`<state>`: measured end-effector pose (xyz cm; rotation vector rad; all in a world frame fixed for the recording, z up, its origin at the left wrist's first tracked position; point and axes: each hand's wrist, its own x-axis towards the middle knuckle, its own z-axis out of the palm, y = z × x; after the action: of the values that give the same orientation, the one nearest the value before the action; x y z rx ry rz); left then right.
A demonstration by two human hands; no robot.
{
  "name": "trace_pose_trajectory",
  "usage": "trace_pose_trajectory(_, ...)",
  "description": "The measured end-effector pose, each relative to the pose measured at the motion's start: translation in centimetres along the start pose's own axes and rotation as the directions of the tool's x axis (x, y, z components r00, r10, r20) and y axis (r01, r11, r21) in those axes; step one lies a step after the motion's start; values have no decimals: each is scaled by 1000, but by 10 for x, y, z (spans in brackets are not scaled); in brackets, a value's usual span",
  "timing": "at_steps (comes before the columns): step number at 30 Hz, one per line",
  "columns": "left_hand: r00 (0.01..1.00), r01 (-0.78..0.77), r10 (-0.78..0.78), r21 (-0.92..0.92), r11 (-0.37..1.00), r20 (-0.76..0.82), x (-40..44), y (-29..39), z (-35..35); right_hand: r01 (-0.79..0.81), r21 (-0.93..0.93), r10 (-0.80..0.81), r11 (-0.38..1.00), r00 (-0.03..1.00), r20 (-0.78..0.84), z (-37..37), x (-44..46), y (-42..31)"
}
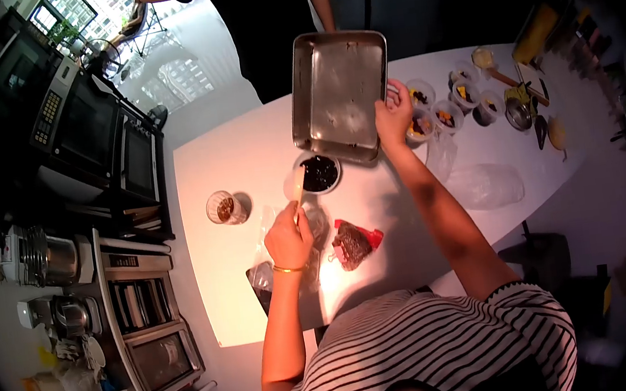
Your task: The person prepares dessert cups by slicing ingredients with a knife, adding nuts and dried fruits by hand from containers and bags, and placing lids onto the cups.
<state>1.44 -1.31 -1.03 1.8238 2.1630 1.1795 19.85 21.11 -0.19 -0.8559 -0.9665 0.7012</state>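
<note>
My right hand [394,113] grips the right side of a rectangular metal baking tray [340,92], raised and tilted above the table, its inside bare apart from a few small specks. My left hand [288,237] is closed round the handle of a pale spatula [299,188], whose upper end is at the left rim of a bowl of black pieces [320,173]. That bowl stands just below the tray's lower edge. Between my forearms lies a clipped bag of brown grains [353,245] with red on it. Clear plastic wrapping lies under my left hand.
A glass with brown contents [226,208] stands at the left of the white table [217,299]. Several plastic cups [447,114] with colourful bits are grouped at the right, near a metal strainer [519,116]. Another person in black [266,23] stands across the table.
</note>
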Motion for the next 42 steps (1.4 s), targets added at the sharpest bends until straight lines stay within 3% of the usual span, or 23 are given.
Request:
trace_pose_trajectory(6,999,-47,48,-56,997,14,10,2,1,-137,18,138,990,986,-97,-21,2,4)
trace_pose_trajectory(7,998,50,-53,-115,992,-21,8,1,-4,-139,45,143,989,982,-123,-23,5,7)
trace_pose_trajectory(8,990,11,-55,-312,950,-132,12,-1,-2,-126,43,131,991,981,-143,-28,7,9)
trace_pose_trajectory(10,958,223,-288,-652,725,8,18,10,-15,-217,-19,212,976,967,-142,-43,-4,21)
trace_pose_trajectory(12,918,333,-372,-785,523,141,49,36,-8,-349,90,359,933,923,-140,-46,-6,34)
trace_pose_trajectory(14,911,381,-303,-852,359,280,69,56,10,-467,96,477,879,859,-188,-42,-20,20)
trace_pose_trajectory(16,831,551,-237,-802,232,503,78,63,24,-527,115,539,842,830,-142,-49,-25,35)
trace_pose_trajectory(18,774,633,-200,-737,237,600,65,54,20,-600,124,612,790,785,-99,-67,-34,45)
trace_pose_trajectory(20,967,245,-230,-654,716,111,43,21,24,-645,203,663,737,748,-28,-73,-35,42)
trace_pose_trajectory(21,980,175,-197,-321,931,-37,37,-4,20,-647,132,657,751,752,-51,-71,-33,14)
trace_pose_trajectory(22,952,303,-305,-156,940,9,36,-16,16,-617,94,624,781,779,-66,-80,-29,32)
trace_pose_trajectory(24,908,419,-412,-155,895,77,25,-82,66,-593,68,597,802,796,-103,-81,-27,-1)
trace_pose_trajectory(26,854,473,-440,-65,878,276,25,-88,86,-622,61,624,781,772,-122,-80,-24,-28)
trace_pose_trajectory(27,814,525,-486,-46,850,320,32,-83,91,-605,182,617,775,787,-14,-91,-20,-9)
trace_pose_trajectory(28,765,575,-528,-22,818,369,35,-80,94,-613,171,623,771,782,-9,-88,-21,-9)
trace_pose_trajectory(30,816,518,-525,95,850,243,42,-75,101,-635,169,651,754,757,-56,-94,-21,-12)
trace_pose_trajectory(34,761,542,-519,58,838,389,66,-72,102,-671,37,672,740,739,-42,-109,-33,-6)
trace_pose_trajectory(36,704,633,-542,-59,772,459,73,-83,116,-680,8,679,733,731,-68,-117,-44,-14)
trace_pose_trajectory(37,615,732,-575,-121,670,540,76,-77,114,-695,-21,691,719,717,-89,-121,-53,-18)
trace_pose_trajectory(40,658,605,-494,-8,797,569,78,-83,116,-780,-6,775,626,623,-106,-140,-69,-25)
trace_pose_trajectory(42,780,507,-453,-12,862,431,73,-102,139,-806,8,806,592,592,-3,-148,-82,-33)
